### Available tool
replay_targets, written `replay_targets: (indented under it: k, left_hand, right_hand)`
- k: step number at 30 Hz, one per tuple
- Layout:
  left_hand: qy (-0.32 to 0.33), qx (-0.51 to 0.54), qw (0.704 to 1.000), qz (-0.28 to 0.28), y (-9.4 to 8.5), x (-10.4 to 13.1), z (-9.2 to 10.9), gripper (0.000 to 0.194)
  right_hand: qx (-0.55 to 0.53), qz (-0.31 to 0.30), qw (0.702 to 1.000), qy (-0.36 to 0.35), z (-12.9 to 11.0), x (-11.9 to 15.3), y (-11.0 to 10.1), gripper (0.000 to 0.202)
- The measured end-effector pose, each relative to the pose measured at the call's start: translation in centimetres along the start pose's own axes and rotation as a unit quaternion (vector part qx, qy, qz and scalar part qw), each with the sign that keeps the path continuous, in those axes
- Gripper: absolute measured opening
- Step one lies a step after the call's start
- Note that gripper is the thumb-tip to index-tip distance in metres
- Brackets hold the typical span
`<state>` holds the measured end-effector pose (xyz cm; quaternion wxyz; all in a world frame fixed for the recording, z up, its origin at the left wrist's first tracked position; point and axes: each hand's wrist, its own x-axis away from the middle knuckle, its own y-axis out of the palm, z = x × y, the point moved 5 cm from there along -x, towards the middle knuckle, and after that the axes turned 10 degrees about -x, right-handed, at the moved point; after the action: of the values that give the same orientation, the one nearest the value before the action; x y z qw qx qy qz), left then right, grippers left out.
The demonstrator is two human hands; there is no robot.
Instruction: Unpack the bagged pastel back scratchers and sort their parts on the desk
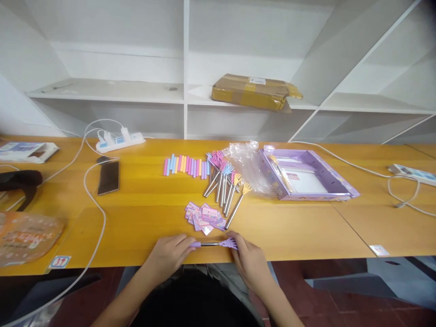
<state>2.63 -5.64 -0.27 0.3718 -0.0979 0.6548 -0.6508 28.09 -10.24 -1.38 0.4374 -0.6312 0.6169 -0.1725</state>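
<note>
Near the table's front edge I hold a back scratcher (209, 244) sideways, with a purple grip, a metal rod and a purple claw head. My left hand (170, 255) is closed around the grip end. At the other end, the fingers of my right hand (249, 259) are closed on the claw head. Just beyond lies a loose pile of small printed cards (204, 218). Farther back, several back scratchers with pink, blue and yellow claws and bare metal rods (223, 181) lie in a heap. Left of them is a row of coloured handle sleeves (187, 165).
Clear plastic bags (250, 168) lie beside an open purple box (318, 195) on the right. To the left are a phone (109, 177), a power strip (121, 141), trailing white cables and an orange package (29, 238). A taped cardboard box (250, 91) rests on the shelf.
</note>
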Motion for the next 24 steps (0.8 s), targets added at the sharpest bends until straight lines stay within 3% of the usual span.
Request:
replay_targets:
  k: [6,10,16,19,21,24]
  left_hand:
    - [-0.042,0.050,0.996,-0.057,0.0,-0.5,-0.7,0.031]
    - [-0.046,0.066,0.994,-0.080,0.0,-0.8,-1.0,0.032]
    - [-0.006,0.011,0.999,-0.040,0.1,-0.9,-0.5,0.032]
    - [-0.002,-0.032,0.998,-0.053,0.2,-1.3,-0.4,0.033]
    - [0.000,-0.061,0.996,-0.070,-0.5,-1.5,-1.6,0.036]
    - [-0.014,-0.103,0.992,-0.070,-3.9,-0.2,-6.7,0.040]
  right_hand:
    - [-0.040,-0.031,0.999,-0.012,0.6,-0.2,-0.4,0.021]
    - [-0.068,-0.041,0.995,-0.055,0.7,-0.5,-0.9,0.029]
    - [-0.106,-0.020,0.991,-0.084,0.4,-0.5,-0.6,0.027]
    - [-0.102,-0.028,0.992,-0.074,0.1,-0.6,-0.7,0.030]
    - [-0.106,-0.028,0.993,-0.051,0.9,-0.6,-1.9,0.035]
    - [-0.142,0.003,0.990,0.019,4.4,0.2,-6.3,0.038]
